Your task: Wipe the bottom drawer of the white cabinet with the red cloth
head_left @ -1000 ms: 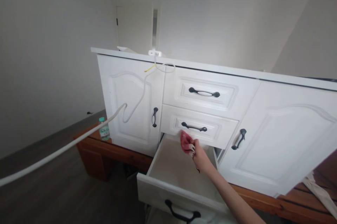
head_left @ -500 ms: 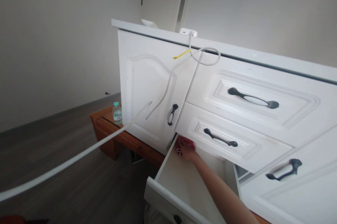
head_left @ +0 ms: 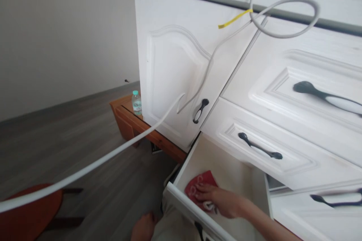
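Note:
My right hand (head_left: pixel 219 197) reaches from the lower right into the pulled-out white drawer (head_left: pixel 240 173). It presses a folded red cloth (head_left: pixel 207 178) with a white pattern onto the drawer bottom, close to the front panel, and the cloth's white edge bunches under the palm. At the bottom of the view my left hand (head_left: pixel 143 227) is low beside my light-coloured trouser leg (head_left: pixel 172 226), outside the drawer. Its fingers are mostly hidden.
A white hose (head_left: pixel 113 154) crosses in front of the white cabinet door (head_left: pixel 169 67). A looped cable (head_left: pixel 285 36) with a yellow tag hangs from the cabinet top. A water bottle (head_left: pixel 137 104) stands on the wooden base (head_left: pixel 124 120). A reddish stool (head_left: pixel 34 207) is at lower left.
My right hand has drawn the cloth from the drawer's back corner towards the front panel. The view has moved closer and tilted down, bringing my left hand and the stool into sight.

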A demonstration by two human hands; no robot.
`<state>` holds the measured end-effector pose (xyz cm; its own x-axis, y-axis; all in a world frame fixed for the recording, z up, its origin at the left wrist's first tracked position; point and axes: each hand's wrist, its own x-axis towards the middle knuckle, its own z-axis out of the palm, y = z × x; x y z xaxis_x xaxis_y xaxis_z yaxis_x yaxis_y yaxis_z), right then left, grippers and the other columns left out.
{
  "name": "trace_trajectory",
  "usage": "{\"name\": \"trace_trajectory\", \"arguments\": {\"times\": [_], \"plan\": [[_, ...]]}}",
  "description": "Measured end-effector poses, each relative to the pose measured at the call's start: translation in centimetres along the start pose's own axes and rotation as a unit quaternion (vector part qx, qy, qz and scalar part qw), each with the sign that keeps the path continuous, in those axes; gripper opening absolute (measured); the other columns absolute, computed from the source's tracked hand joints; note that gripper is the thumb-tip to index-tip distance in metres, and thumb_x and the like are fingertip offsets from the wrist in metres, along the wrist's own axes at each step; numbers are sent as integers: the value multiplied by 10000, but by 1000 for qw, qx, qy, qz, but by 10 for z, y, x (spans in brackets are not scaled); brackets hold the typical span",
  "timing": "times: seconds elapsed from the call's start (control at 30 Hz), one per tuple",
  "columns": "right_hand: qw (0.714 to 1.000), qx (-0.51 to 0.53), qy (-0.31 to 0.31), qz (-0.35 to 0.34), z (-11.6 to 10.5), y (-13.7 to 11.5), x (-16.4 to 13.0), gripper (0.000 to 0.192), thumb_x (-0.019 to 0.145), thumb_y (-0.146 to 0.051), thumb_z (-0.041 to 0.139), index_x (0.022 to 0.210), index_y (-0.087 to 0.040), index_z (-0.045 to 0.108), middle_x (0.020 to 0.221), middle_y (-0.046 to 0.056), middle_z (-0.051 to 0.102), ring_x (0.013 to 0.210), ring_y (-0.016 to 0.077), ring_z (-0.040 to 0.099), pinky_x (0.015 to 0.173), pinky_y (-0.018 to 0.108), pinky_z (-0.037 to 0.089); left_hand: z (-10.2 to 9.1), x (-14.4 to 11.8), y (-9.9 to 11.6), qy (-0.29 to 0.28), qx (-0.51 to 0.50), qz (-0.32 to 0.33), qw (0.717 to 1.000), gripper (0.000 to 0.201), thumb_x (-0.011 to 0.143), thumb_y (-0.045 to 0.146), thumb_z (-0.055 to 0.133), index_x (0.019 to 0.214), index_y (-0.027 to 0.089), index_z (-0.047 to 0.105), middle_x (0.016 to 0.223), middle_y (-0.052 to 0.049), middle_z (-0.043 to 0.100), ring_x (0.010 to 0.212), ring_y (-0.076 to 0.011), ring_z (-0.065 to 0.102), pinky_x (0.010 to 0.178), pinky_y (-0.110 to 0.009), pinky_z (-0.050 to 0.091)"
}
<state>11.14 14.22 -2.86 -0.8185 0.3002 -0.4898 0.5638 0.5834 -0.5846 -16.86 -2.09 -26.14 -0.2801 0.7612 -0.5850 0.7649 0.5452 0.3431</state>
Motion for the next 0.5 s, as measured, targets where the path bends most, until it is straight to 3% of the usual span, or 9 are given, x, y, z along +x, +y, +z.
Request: {"name": "trace_trajectory", "arguments": {"times": [0.07, 0.17, 0.27, 0.33, 0.4, 0.43, 0.5], "plan": [[995, -21, 77, 62, -13, 26, -9, 874, 727, -24, 540, 1574, -233, 490, 1699, 115, 358, 1608, 268, 257, 1317, 485, 205, 6, 3, -3, 4, 1, 10, 1000, 430, 992, 198, 350, 977, 213, 779, 1059, -149, 840, 1048, -282, 797, 817, -365, 545], [956, -55, 201, 208, -27, 71, -14, 857, 765, 19, 469, 1596, -191, 444, 1714, 141, 296, 1622, 274, 196, 1316, 510, 140, 8, 3, -6, 9, -1, 19, 1000, 447, 980, 202, 330, 946, 190, 775, 1035, -177, 835, 1021, -308, 800, 801, -382, 540], [929, -50, 215, 298, -26, 90, -16, 836, 822, 25, 425, 1632, -170, 350, 1743, 154, 185, 1630, 268, 123, 1309, 471, 150, 8, 1, -6, 11, 2, 16, 1000, 444, 980, 207, 321, 935, 195, 763, 1017, -172, 836, 1004, -317, 801, 791, -391, 531], [943, -24, 169, 285, -14, 80, -20, 894, 789, 36, 451, 1637, -218, 329, 1753, 124, 171, 1633, 266, 87, 1310, 479, 144, 7, 1, -5, 12, 6, 13, 1000, 438, 985, 222, 323, 935, 202, 758, 1007, -159, 838, 1005, -308, 802, 785, -380, 523], [969, 34, 111, 219, 4, 59, -31, 935, 744, 31, 495, 1613, -295, 381, 1746, 79, 226, 1632, 266, 101, 1310, 503, 152, 7, 1, -4, 13, 8, 15, 1000, 432, 984, 234, 328, 937, 196, 755, 1007, -159, 837, 1007, -304, 801, 775, -371, 519], [977, 76, 92, 178, 15, 47, -38, 918, 734, 14, 525, 1583, -325, 439, 1733, 62, 277, 1627, 269, 144, 1306, 504, 176, 7, 0, -4, 13, 9, 16, 1000, 431, 981, 235, 328, 942, 187, 755, 1009, -165, 835, 1008, -306, 800, 773, -371, 518], [966, 182, 126, 137, 34, 27, -55, 810, 701, -40, 626, 1449, -351, 627, 1649, 59, 460, 1574, 292, 341, 1273, 476, 299, 6, 0, -3, 13, 9, 17, 1000, 442, 980, 226, 314, 958, 170, 751, 1017, -179, 831, 1009, -314, 798, 779, -379, 519]]}}
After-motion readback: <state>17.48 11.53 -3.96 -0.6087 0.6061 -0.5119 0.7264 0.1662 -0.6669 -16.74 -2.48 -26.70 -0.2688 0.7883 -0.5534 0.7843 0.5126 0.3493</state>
